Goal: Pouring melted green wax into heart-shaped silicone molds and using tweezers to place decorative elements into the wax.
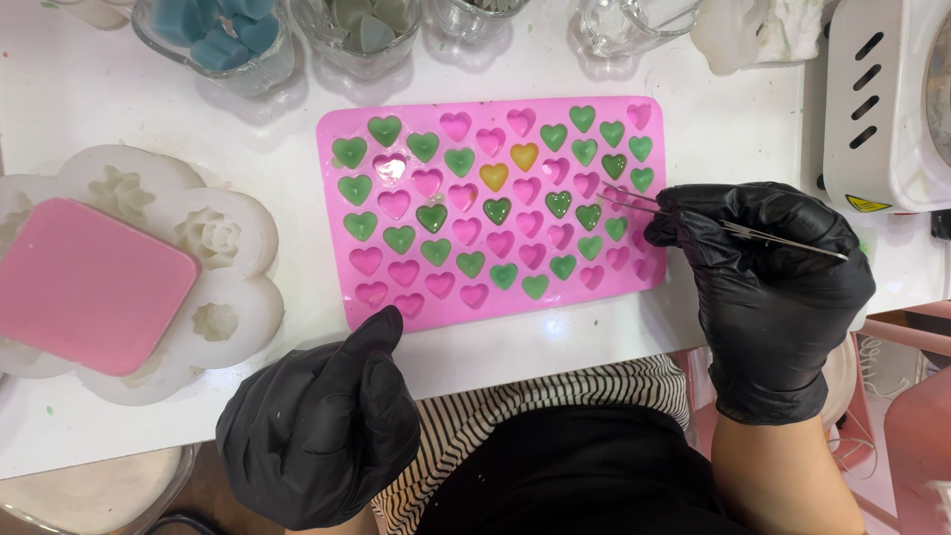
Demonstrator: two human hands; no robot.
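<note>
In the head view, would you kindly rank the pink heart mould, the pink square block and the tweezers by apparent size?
1. pink heart mould
2. pink square block
3. tweezers, thin, held in the right hand

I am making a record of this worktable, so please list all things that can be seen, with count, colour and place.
Heart mould tray: one, pink, middle of the table; many cavities hold green fill, two hold yellow, the rest look empty.
Tweezers: one pair, metal, tips over the tray's right side.
Flower-shaped mould: one, white, left of the tray.
Flat block: one, pink, lying on the flower-shaped mould.
Glass cups: several, clear, along the far edge; one holds blue pieces, one grey-green pieces.
Machine: one, white, far right.
Table: one, white.
Striped cloth: black and white, on the person's lap.
Left hand: black glove, closed, thumb at the tray's near edge.
Right hand: black glove, fingers holding the tweezers.
</note>
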